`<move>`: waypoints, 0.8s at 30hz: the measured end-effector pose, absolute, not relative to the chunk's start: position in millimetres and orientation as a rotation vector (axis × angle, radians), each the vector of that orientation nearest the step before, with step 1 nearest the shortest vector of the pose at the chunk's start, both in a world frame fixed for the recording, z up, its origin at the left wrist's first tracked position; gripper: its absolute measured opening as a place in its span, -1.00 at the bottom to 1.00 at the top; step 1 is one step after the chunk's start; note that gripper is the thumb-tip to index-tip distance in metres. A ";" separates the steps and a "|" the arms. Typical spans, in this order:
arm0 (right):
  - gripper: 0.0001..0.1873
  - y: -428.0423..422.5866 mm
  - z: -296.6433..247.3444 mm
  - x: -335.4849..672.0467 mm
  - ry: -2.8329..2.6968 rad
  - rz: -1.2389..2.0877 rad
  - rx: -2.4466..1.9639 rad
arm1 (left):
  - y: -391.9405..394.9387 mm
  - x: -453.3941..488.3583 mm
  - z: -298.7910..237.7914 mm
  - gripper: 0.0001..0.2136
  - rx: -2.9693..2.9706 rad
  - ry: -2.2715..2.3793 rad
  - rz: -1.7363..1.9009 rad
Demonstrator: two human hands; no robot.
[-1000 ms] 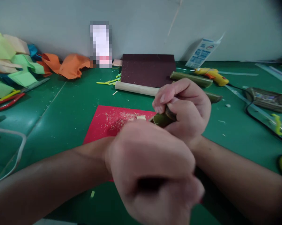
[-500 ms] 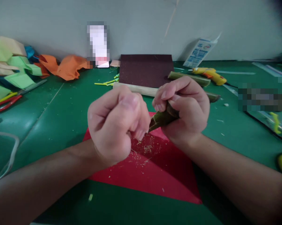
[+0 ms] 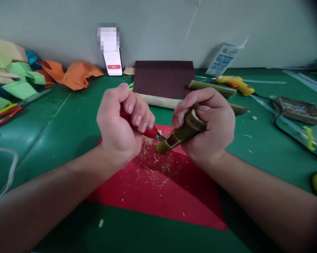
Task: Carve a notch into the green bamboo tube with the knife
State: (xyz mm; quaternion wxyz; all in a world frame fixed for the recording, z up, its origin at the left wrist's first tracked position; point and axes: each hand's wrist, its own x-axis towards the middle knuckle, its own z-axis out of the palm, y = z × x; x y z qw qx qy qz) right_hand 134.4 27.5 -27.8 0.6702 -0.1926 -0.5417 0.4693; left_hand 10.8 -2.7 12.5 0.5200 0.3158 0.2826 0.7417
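Note:
My left hand is wrapped round the red handle of a carving tool. Its short metal shaft meets the near end of a bamboo piece; the tip's shape is hidden. My right hand grips that bamboo, which is green-brown, tilted, and has a notch cut in its side. Below both hands lies a red sheet strewn with pale shavings.
Behind my hands are a dark sheet, a pale stick and a split bamboo length. A yellow glue gun lies right. Red-handled scissors and crumpled orange paper lie left. A phone leans on the wall.
My left hand has turned, bringing the red handle and metal shaft into view. The bamboo's notched side and ringed end now show more plainly in my right hand, which stays in nearly the same place.

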 end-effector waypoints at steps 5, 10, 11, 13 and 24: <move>-0.74 26.8 -27.4 134.0 -1.227 0.983 -0.492 | 3.1 6.8 7.5 -0.65 0.583 0.690 1.756; -0.70 25.0 -28.7 132.8 -1.245 1.025 -0.400 | 9.9 2.3 3.0 -0.66 0.447 0.687 1.724; -0.70 24.6 -28.5 132.5 -1.243 1.042 -0.374 | 11.5 1.6 1.8 -0.66 0.428 0.695 1.719; -0.71 23.9 -27.8 132.2 -1.242 1.069 -0.343 | 14.1 0.6 -0.7 -0.68 0.391 0.714 1.712; -0.69 20.9 -25.0 131.6 -1.270 1.125 -0.354 | 14.8 2.4 -3.6 -0.74 0.318 0.732 1.709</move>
